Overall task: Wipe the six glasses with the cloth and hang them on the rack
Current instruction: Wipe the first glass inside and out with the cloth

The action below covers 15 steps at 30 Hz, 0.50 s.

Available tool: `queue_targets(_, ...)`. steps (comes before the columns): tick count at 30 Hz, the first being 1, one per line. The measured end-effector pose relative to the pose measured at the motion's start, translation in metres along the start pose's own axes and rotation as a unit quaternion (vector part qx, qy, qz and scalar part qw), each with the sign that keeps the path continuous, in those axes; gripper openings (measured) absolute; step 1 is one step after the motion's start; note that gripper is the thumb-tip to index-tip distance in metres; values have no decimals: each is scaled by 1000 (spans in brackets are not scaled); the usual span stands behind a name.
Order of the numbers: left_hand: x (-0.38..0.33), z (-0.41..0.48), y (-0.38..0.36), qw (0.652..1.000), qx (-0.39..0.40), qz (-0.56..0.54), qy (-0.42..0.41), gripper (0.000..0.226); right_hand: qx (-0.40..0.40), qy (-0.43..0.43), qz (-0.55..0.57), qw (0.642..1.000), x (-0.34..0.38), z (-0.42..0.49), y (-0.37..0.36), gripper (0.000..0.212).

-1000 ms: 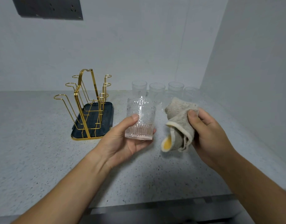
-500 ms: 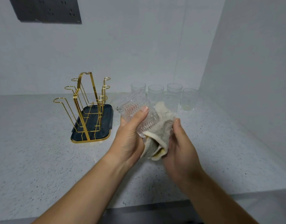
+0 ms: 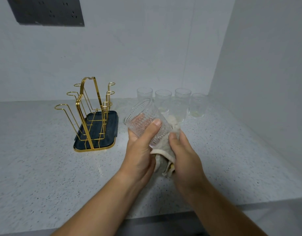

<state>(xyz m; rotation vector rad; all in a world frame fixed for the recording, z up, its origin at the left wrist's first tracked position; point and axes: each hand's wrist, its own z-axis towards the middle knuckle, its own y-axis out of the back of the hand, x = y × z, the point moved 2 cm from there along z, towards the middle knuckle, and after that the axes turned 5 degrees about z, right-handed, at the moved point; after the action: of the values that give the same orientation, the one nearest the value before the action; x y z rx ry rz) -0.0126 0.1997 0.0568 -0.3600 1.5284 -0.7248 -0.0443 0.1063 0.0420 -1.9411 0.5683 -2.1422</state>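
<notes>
Obs.: the person is standing at a speckled grey countertop [image 3: 44, 167] set into a corner of white walls. The left hand [image 3: 140, 154] is grasping a ribbed clear glass [image 3: 145, 121], thumb lying across its near side, fingers wrapping round the far side. The glass is being held above the counter, tilted, with its open mouth pointing up and to the left and its base pointing down toward the right hand.

The right hand [image 3: 184, 155] is clenching a beige cloth [image 3: 164, 150] and pressing it against the base end and lower wall of the glass. The cloth is bunching between the two palms; a folded hem and a trace of yellow are showing at its lower edge.

The gold wire rack [image 3: 89, 109] is standing on a dark tray [image 3: 111, 132] to the left of the hands, well apart from them. Nothing is hanging on its hooks.

Four more glasses [image 3: 164, 99] are standing upright in a row by the back wall, behind the hands. A further glass may be sitting in front of that row, but the held glass is blurring it and I cannot tell.

A dark outlet panel [image 3: 46, 11] is showing on the wall, upper left.
</notes>
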Motion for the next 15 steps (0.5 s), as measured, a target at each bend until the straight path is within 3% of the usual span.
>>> queue_targets(4,6,-2,-5,999,0,39,-12,67,-49,-80,161,983,5,12,-2,47)
queue_targets(10,-8,3,-3,995,-21,81,-58,66,-30,-71,103,992,-4,-1,-2,36)
queue_targets(15,7,-5,-3,992,-3,114,-45,69,-76,-62,148,984,10,13,3,41)
